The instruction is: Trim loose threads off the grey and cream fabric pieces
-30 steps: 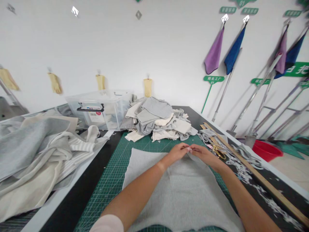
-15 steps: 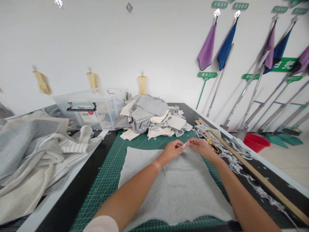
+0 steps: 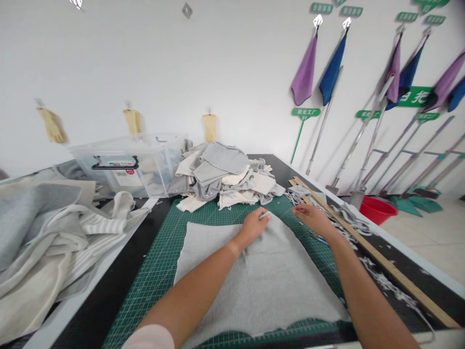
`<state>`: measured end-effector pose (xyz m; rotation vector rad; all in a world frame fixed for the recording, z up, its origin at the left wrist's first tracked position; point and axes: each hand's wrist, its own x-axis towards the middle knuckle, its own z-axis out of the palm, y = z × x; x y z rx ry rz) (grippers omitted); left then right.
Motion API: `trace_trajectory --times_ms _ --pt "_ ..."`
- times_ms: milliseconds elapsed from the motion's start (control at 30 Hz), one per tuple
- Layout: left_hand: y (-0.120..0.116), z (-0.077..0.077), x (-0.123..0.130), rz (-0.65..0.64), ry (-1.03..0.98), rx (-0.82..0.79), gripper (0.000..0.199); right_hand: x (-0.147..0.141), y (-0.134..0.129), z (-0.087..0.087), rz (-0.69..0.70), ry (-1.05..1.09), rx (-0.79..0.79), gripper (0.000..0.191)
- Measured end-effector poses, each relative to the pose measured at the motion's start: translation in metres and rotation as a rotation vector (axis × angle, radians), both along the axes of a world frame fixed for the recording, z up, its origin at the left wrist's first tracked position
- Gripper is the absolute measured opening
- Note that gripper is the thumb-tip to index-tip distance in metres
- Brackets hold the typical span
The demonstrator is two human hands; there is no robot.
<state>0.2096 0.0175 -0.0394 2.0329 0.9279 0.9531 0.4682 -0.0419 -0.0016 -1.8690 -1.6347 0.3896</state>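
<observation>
Grey knit fabric panel (image 3: 276, 281) flat, lower centre of frame, on green cutting mat (image 3: 145, 286). From the grip it fans out toward the bottom edge; longer axis cannot be told. Left hand (image 3: 255, 224), at its far edge, pinches a small bunched fold. Right hand (image 3: 310, 219) apart, just right of that edge; fingers loosely curled, cannot tell whether they hold thread. Left hand is the nearer to the fold. Beyond, upper centre: heap of fabric pieces (image 3: 221, 172).
</observation>
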Motion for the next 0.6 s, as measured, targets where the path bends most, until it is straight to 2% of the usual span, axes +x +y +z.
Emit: trace_trajectory --times_ms 133,333,467,600 --pt "0.0 0.002 0.001 0.033 0.046 0.022 0.025 0.029 -0.012 -0.002 0.012 -0.173 -0.107 0.036" --pt "-0.011 0.001 0.004 0.107 0.24 0.169 0.026 0.049 -0.031 0.002 0.138 -0.109 -0.386 0.043" --pt "-0.017 0.005 0.008 0.141 0.346 0.181 0.036 0.064 -0.033 -0.001 0.101 -0.1 -0.465 0.043" --pt "-0.018 0.007 0.011 0.145 0.384 0.185 0.033 0.074 -0.033 -0.008 0.022 -0.059 -0.48 0.026"
